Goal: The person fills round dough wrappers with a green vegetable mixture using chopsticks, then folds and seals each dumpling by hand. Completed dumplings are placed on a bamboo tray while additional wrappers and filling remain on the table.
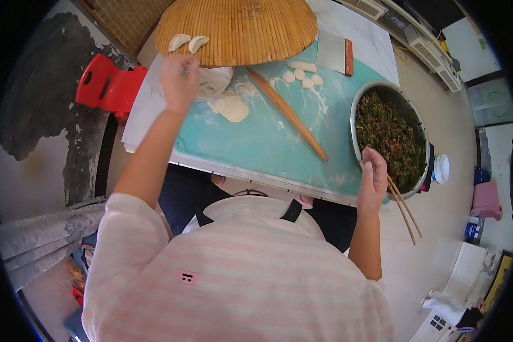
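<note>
My left hand (180,81), slightly blurred, is just below two folded dumplings (179,42) on a round slatted tray (239,34); nothing shows in its fingers. Beside it are a shallow dish of flour (213,83) and a few overlapping dough wrappers (233,108). My right hand (373,175) is at the near left rim of a metal bowl (354,128) of chopped green filling (389,137), its fingers curled. A pair of wooden chopsticks (404,209) sticks out past that hand; whether the hand grips them is unclear. A tapered wooden rolling pin (287,114) lies diagonally on the teal mat (256,145).
Several small dough pieces (299,75) and a short dough roll (302,66) lie near a dough scraper (333,52) with a reddish handle. A red plastic chair (107,85) stands left of the table (147,107). A white tub (441,169) is right of the bowl.
</note>
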Motion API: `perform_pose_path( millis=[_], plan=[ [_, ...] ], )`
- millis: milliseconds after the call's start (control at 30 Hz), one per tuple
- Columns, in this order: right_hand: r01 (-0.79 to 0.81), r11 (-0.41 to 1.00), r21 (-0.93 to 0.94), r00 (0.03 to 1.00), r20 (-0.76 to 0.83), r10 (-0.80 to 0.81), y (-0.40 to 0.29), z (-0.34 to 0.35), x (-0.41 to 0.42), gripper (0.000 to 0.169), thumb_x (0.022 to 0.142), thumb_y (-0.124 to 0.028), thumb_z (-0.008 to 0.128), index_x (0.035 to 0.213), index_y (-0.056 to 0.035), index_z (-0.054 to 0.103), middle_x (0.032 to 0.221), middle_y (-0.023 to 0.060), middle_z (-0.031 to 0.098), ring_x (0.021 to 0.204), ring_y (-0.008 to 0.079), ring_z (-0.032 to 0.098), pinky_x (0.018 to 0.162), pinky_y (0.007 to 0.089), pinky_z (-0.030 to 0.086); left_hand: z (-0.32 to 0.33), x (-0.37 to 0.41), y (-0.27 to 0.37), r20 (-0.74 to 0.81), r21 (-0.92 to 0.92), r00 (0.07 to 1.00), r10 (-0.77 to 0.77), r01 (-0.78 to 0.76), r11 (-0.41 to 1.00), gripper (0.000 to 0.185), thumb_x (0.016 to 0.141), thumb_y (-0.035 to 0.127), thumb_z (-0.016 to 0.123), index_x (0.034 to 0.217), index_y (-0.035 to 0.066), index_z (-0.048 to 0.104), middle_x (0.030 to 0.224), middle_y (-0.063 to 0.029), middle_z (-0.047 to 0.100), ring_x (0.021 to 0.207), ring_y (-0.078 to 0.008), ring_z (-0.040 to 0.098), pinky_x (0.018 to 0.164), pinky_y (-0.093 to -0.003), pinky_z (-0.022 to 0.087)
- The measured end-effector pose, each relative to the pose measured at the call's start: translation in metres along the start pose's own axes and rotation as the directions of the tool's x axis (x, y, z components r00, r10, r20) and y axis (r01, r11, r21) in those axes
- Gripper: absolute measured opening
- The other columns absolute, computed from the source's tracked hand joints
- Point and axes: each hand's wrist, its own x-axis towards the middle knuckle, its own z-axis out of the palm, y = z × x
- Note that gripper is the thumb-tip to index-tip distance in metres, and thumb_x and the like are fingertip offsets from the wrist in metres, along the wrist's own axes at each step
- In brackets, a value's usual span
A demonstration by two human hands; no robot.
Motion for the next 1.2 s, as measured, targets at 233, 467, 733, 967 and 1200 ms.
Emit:
perform_pose_path(
  millis=[233,467,733,967,1200],
  plan=[
    [0.105,0.949,-0.299,0.994,0.045,-0.096,-0.002,0.006,-0.003,0.031,0.082,-0.009,0.052,0.112,-0.0012,0.051,0.12,0.0155,0.045,0.113,0.0273,0.042,0.096,0.0352,0.032,0.034,-0.098,0.028,0.486,-0.071,0.861,0.151,-0.134,0.989,0.018,0.077,0.009,0.057,0.094,0.006,0.061,0.101,-0.0127,0.057,0.095,-0.0305,0.053,0.081,-0.0381,0.044],
    [0.181,0.902,-0.393,0.979,-0.014,-0.202,-0.014,-0.013,0.0,0.023,0.082,-0.007,0.052,0.104,-0.0006,0.056,0.117,0.0149,0.049,0.108,0.027,0.047,0.094,0.0339,0.035,0.072,-0.08,0.025,0.569,0.283,0.817,-0.093,-0.088,0.955,0.014,0.074,0.01,0.058,0.087,0.004,0.058,0.094,-0.0146,0.056,0.093,-0.0316,0.053,0.079,-0.0402,0.044],
    [0.114,0.977,-0.182,0.993,0.025,-0.111,-0.013,-0.017,-0.002,0.02,0.086,-0.009,0.049,0.102,0.0003,0.056,0.114,0.0137,0.051,0.106,0.0238,0.049,0.093,0.0327,0.037,0.054,-0.073,0.048,0.611,0.137,0.787,-0.085,0.001,0.991,0.012,0.076,0.01,0.058,0.088,0.007,0.057,0.088,-0.01,0.059,0.09,-0.0295,0.055,0.076,-0.0372,0.045],
    [-0.239,0.617,0.75,0.96,0.279,0.033,-0.042,0.024,0.011,0.035,0.092,-0.025,0.041,0.114,0.0019,0.045,0.115,0.0168,0.049,0.107,0.0266,0.05,0.091,0.0403,0.04,0.021,-0.088,0.134,0.869,-0.432,0.461,-0.18,0.884,0.179,0.025,0.088,0.014,0.05,0.107,-0.002,0.046,0.099,-0.0121,0.058,0.095,-0.0207,0.057,0.082,-0.0327,0.046],
    [-0.175,0.641,0.747,0.937,0.326,-0.125,-0.057,0.05,0.009,0.043,0.092,-0.034,0.04,0.116,0.0018,0.042,0.121,0.0174,0.044,0.11,0.0281,0.048,0.09,0.0426,0.041,-0.01,-0.086,0.199,0.964,-0.251,0.262,0.036,0.95,-0.185,0.034,0.091,0.018,0.044,0.117,-0.003,0.039,0.117,-0.015,0.048,0.106,-0.0214,0.052,0.09,-0.034,0.044]
  ],
)
